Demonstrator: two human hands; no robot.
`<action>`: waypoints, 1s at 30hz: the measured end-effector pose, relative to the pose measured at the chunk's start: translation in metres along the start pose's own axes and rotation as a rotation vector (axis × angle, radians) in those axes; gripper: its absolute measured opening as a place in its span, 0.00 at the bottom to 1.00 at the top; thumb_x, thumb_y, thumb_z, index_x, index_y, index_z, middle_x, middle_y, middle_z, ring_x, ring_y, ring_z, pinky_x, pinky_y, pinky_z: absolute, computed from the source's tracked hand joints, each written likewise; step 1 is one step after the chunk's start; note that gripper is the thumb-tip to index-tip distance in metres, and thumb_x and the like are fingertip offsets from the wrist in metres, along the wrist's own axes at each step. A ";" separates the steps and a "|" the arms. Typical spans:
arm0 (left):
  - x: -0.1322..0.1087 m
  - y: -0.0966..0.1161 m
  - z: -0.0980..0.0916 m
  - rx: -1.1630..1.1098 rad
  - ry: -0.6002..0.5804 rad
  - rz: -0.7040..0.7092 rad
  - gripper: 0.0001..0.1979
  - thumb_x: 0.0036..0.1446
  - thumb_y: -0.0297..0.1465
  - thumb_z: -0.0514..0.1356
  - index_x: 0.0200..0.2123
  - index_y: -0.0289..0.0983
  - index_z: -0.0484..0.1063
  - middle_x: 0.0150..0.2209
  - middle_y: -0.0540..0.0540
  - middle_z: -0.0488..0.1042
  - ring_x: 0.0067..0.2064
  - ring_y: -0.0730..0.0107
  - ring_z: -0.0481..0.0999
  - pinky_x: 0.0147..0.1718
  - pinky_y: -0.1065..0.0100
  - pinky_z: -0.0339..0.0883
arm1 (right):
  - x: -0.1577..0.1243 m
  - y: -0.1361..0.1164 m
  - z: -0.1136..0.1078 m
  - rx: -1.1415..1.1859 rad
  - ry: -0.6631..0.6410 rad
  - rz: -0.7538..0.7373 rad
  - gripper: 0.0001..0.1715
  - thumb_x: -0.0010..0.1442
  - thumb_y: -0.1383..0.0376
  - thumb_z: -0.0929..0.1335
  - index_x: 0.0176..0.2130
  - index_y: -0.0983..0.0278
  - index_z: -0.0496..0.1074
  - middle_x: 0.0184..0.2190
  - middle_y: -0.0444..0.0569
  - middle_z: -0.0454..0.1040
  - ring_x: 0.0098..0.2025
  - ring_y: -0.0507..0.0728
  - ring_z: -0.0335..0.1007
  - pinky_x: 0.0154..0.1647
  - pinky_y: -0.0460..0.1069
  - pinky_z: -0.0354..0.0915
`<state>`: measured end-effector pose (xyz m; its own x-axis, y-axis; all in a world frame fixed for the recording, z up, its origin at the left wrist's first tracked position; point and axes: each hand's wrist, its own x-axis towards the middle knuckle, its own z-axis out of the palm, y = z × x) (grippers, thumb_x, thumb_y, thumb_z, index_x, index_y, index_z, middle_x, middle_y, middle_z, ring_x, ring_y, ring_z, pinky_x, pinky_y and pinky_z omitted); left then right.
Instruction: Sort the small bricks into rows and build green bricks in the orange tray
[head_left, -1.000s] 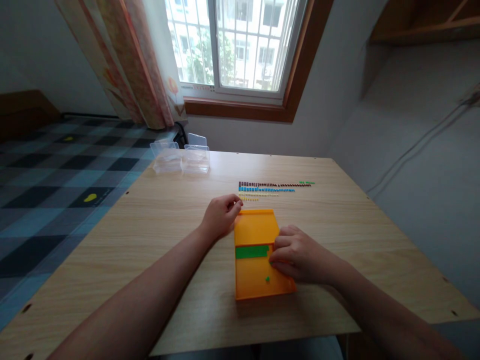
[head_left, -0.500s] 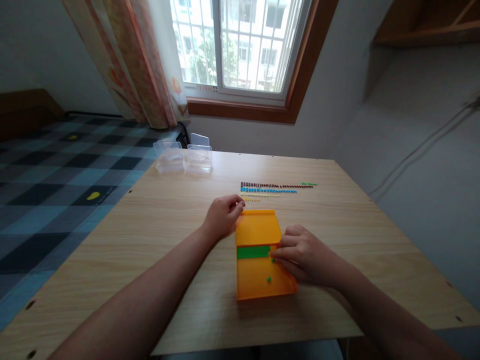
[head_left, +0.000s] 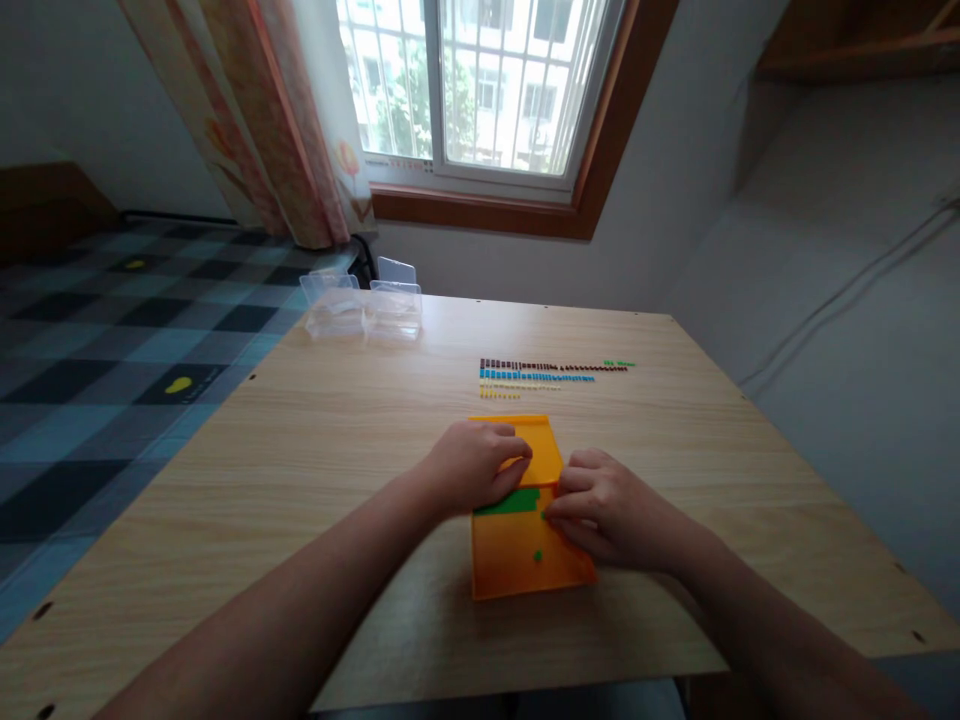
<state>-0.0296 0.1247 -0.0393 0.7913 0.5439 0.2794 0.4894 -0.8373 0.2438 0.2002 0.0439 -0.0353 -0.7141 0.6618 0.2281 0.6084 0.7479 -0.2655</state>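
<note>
An orange plastic tray (head_left: pixel 506 575) with a raised crosswise ridge lies on the table. Below the ridge, a green strip of pieces (head_left: pixel 529 500) spans much of its width. One small green piece (head_left: pixel 538 556) sits apart on the tray's near part. My left hand (head_left: pixel 484 462) is over the tray's far left part, thumb and fingers pinched together; anything between them is too small to make out. My right hand (head_left: pixel 600 510) rests at the tray's right edge, its fingers closed. Another bit of green (head_left: pixel 544 516) shows at its fingertips, and what they grip is hidden.
Past the tray, small pieces lie in neat rows: dark brown (head_left: pixel 525 365), blue (head_left: pixel 532 376) and yellow (head_left: pixel 499 396), with a few green ones (head_left: pixel 619 364) at the right end. Clear plastic boxes (head_left: pixel 394 315) stand open at the table's far left corner. A checked bed (head_left: pixel 150 320) adjoins the left.
My left hand has moved right and nearer, from the tray's far left corner to over the tray, partly covering the green strip. My right hand has stayed at the right edge.
</note>
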 end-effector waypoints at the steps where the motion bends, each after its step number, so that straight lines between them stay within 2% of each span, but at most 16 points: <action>1: 0.000 0.001 0.000 0.001 -0.028 0.012 0.10 0.63 0.33 0.58 0.38 0.42 0.80 0.33 0.49 0.79 0.30 0.69 0.74 0.28 0.68 0.56 | 0.000 0.000 0.000 -0.009 0.007 0.007 0.12 0.66 0.67 0.66 0.36 0.60 0.80 0.30 0.48 0.74 0.35 0.56 0.65 0.41 0.53 0.58; 6: 0.001 0.001 -0.002 -0.010 -0.106 0.060 0.13 0.65 0.35 0.57 0.34 0.42 0.81 0.30 0.49 0.76 0.29 0.71 0.73 0.26 0.67 0.54 | 0.003 -0.001 0.004 -0.049 0.031 0.070 0.12 0.66 0.68 0.66 0.36 0.60 0.79 0.31 0.48 0.74 0.35 0.56 0.64 0.41 0.53 0.58; 12: 0.001 0.001 -0.003 -0.022 -0.104 0.070 0.13 0.65 0.35 0.57 0.31 0.40 0.80 0.29 0.48 0.76 0.27 0.72 0.71 0.25 0.68 0.53 | 0.003 0.000 0.009 -0.053 0.048 0.099 0.12 0.68 0.66 0.65 0.38 0.60 0.79 0.31 0.48 0.74 0.35 0.56 0.64 0.40 0.53 0.57; 20: 0.001 0.000 -0.002 -0.013 -0.112 0.083 0.14 0.65 0.35 0.57 0.32 0.40 0.80 0.31 0.48 0.77 0.29 0.70 0.72 0.27 0.68 0.54 | 0.001 0.001 0.009 -0.017 0.103 0.135 0.10 0.64 0.68 0.67 0.39 0.59 0.80 0.32 0.48 0.74 0.35 0.57 0.63 0.39 0.53 0.57; 24: 0.001 0.000 -0.002 -0.025 -0.090 0.086 0.13 0.66 0.35 0.56 0.36 0.42 0.81 0.32 0.48 0.77 0.30 0.70 0.73 0.27 0.68 0.55 | 0.001 0.000 0.006 0.053 0.129 0.056 0.10 0.65 0.68 0.67 0.39 0.60 0.79 0.32 0.48 0.75 0.35 0.56 0.64 0.40 0.53 0.57; 30: 0.001 -0.001 0.000 -0.018 -0.091 0.079 0.13 0.66 0.36 0.57 0.37 0.42 0.82 0.32 0.48 0.78 0.29 0.71 0.72 0.26 0.67 0.55 | 0.002 -0.005 0.009 0.138 0.014 -0.089 0.07 0.64 0.67 0.69 0.38 0.58 0.79 0.32 0.46 0.76 0.38 0.56 0.67 0.43 0.54 0.57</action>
<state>-0.0297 0.1259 -0.0396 0.8578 0.4678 0.2129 0.4178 -0.8759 0.2415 0.1927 0.0406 -0.0415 -0.7574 0.5946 0.2697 0.4890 0.7903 -0.3691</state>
